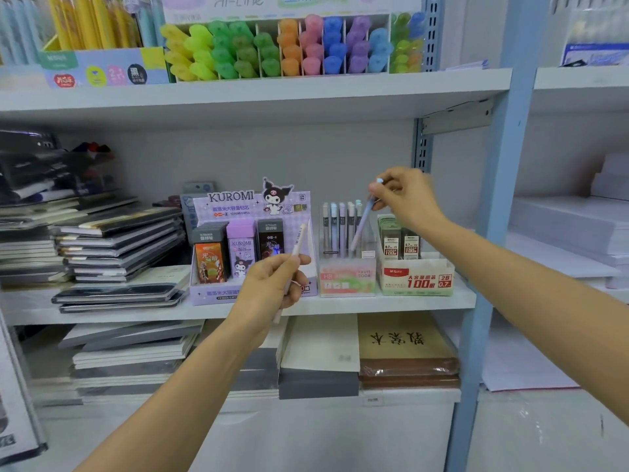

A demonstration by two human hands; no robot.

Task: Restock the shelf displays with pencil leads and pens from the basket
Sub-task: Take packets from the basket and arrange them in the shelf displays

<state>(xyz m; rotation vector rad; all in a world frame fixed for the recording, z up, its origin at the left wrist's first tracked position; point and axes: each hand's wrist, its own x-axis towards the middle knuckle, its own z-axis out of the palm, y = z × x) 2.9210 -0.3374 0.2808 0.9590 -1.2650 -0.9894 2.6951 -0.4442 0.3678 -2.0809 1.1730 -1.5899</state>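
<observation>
On the middle shelf (340, 306): Kuromi lead box (238, 202) at centre, clear pen holder (347, 277) touching it at 3 o'clock, 0.7 lead carton (417, 279) next at 3 o'clock again.
Right grip (405, 195): 2 o'clock of frame centre, above the holder; thumb and fingers pinch the top end of the lilac pen (361, 226).
Lilac pen: tilted, top toward 1 o'clock, lower end down inside the clear pen holder beside the upright pens (335, 226).
Left grip (272, 284): 7 o'clock of frame centre, in front of the Kuromi lead box; fingers curled round the white pen (299, 240).
White pen: held clear of the shelf, slanted, upper end toward 1 o'clock, lower end sticking out below the fingers.
Notebook stacks (119, 243): 9 o'clock of the Kuromi lead box, same shelf.
Highlighters (289, 49): shelf above, 12 o'clock, sorted by colour.
</observation>
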